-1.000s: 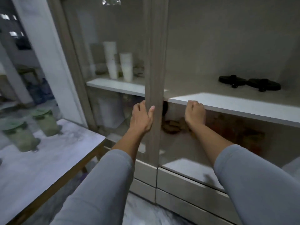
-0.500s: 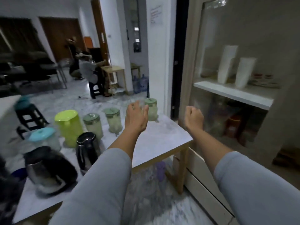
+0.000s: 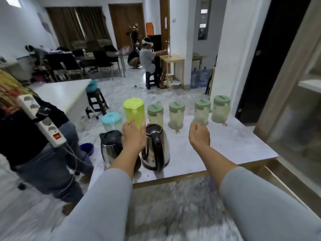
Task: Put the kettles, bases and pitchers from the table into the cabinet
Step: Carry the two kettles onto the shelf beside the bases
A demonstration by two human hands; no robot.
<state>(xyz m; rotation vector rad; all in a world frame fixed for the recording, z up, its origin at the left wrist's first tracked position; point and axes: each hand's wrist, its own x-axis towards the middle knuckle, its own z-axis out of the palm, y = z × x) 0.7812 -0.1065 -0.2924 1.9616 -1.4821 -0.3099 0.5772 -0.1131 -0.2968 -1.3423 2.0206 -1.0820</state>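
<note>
On the marble-topped table [image 3: 231,146] stand two steel kettles, one [image 3: 156,148] with a black handle and its lid up, the other [image 3: 111,145] partly behind my left arm. Behind them are a lime pitcher [image 3: 134,111], a blue-lidded pitcher [image 3: 112,121] and several clear pitchers with green lids [image 3: 176,114]. My left hand [image 3: 133,136] hovers open between the kettles, holding nothing. My right hand [image 3: 198,134] is loosely curled above the table, in front of a green-lidded pitcher [image 3: 201,112]. The cabinet's glass door [image 3: 298,108] is at the right edge.
A person in dark clothes [image 3: 34,136] stands close on the left with a white power strip [image 3: 41,120] hanging by them. A white counter [image 3: 64,94] and a black stool [image 3: 96,103] lie beyond. People sit farther back. Marble floor separates me from the table.
The view has swung left from the cabinet to the table. Both hands came off the cabinet door frame and shelf and now hang over the table.
</note>
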